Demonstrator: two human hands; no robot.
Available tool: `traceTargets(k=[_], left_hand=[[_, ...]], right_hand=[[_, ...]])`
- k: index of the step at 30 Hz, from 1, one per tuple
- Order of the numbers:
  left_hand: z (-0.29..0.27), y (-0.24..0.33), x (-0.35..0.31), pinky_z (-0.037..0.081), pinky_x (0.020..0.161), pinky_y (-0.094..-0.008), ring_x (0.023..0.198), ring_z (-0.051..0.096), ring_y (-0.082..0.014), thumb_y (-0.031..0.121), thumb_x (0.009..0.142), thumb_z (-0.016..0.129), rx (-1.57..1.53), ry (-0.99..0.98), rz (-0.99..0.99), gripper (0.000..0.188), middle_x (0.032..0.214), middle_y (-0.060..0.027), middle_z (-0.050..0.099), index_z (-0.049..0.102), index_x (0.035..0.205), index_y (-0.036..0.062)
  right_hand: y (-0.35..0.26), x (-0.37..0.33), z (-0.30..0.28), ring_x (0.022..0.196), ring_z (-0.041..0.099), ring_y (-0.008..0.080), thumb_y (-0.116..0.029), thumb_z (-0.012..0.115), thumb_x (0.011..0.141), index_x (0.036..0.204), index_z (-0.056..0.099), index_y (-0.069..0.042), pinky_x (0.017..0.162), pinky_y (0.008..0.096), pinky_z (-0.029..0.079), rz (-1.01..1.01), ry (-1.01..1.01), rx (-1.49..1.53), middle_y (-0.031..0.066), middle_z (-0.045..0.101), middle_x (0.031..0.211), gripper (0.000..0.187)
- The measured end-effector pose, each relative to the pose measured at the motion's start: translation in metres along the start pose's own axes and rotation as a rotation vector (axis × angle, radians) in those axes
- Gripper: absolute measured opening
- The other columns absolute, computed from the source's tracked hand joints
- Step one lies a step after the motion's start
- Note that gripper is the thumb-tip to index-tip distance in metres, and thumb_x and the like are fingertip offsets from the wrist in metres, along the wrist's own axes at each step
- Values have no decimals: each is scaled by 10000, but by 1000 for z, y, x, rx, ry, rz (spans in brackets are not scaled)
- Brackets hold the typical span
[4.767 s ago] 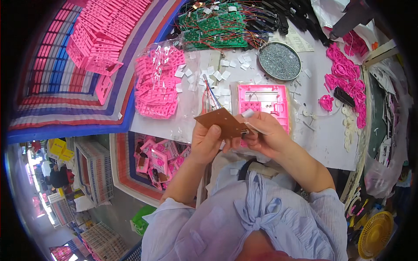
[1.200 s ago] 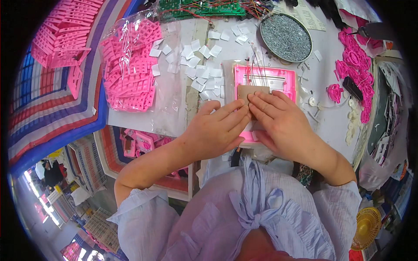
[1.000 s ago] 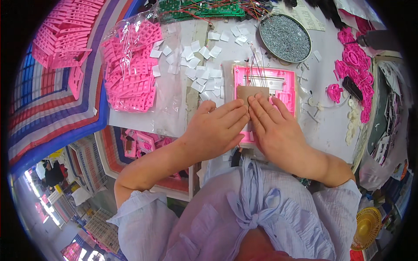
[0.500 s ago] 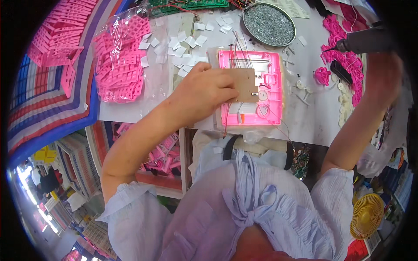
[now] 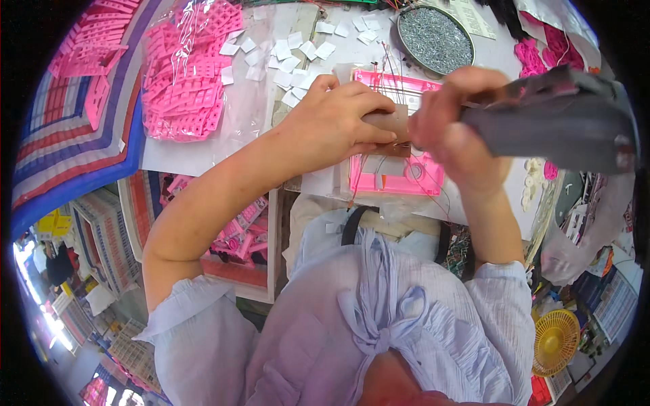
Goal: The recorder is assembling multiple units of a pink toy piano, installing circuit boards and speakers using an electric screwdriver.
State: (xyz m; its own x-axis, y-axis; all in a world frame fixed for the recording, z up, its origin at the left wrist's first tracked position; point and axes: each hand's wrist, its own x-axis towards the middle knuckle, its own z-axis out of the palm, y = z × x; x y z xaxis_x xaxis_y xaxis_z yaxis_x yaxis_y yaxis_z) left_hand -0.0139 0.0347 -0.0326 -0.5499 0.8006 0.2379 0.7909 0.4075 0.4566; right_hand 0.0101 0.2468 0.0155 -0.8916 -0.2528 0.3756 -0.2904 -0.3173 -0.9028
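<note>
A pink plastic casing (image 5: 399,184) lies open on the table in front of me, with thin wires running out of it. Inside it sits a flat brown board (image 5: 391,150). My left hand (image 5: 332,122) is on the board, its thumb and fingers holding it at the left. My right hand (image 5: 464,128) is wrapped round a dark grey electric screwdriver (image 5: 552,115), held over the right side of the casing. That hand covers the board's right part, and the screwdriver's tip is hidden behind it.
Small metal screws (image 5: 437,40) fill a round dish behind the casing. White square pieces (image 5: 291,64) lie scattered behind my left hand. A clear bag of pink parts (image 5: 183,81) stands farther left, beside striped sheeting (image 5: 61,135). White round parts (image 5: 535,183) lie at right.
My right hand has brought the screwdriver from the far right in to the casing. My left hand stays on the board, its fingers now farther over it. The view has shifted slightly.
</note>
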Motion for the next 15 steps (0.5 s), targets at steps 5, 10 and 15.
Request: traceTargets(k=[5,10,15], left_hand=[[2,1,-1,372,954,-470,1184,565,-155,288,820,746,22,-15,-26,253,1250,59,650,767,1072,306],[1,-2,-3,381,937,-460,1171,571,-170,277,814,750,16,-10,-12,255,1258,63,649,766,1067,298],[6,-4,-3,384,934,-455,1168,573,-176,268,819,747,18,36,2,243,1260,60,649,765,1062,267]], right_hand=[[18,-18,16,666,508,98,-34,711,871,1135,528,-13,603,273,440,39,-12,21,34,550,776,322],[21,-18,18,548,444,134,-52,647,923,1097,437,-52,543,340,420,15,-102,-117,45,491,656,273],[20,-17,11,560,460,145,-15,623,919,1084,425,-62,567,345,440,-14,-215,-313,55,502,671,262]])
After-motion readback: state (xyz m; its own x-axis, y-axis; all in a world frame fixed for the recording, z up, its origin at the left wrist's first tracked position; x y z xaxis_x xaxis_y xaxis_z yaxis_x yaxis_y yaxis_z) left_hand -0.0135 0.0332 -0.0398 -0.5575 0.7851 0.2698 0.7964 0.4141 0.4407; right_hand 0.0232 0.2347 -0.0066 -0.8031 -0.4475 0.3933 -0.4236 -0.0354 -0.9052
